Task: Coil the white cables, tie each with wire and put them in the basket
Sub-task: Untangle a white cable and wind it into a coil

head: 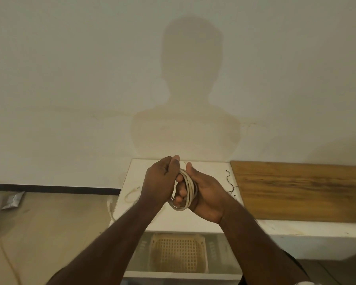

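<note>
The light is dim and warm, giving everything a yellowish cast. It comes from behind the person, throwing a soft head-and-shoulders shadow (190, 89) on the wall (70, 79) straight above the bench (203, 225). A fainter shadow falls on the wall at the right of it. There is no glare. The picture is soft and a little grainy. Left of the bench, the floor edge bends with wide-angle distortion.

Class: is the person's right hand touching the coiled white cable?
Touching. The head view shows the right hand with fingers curled through the coiled white cable.
</note>
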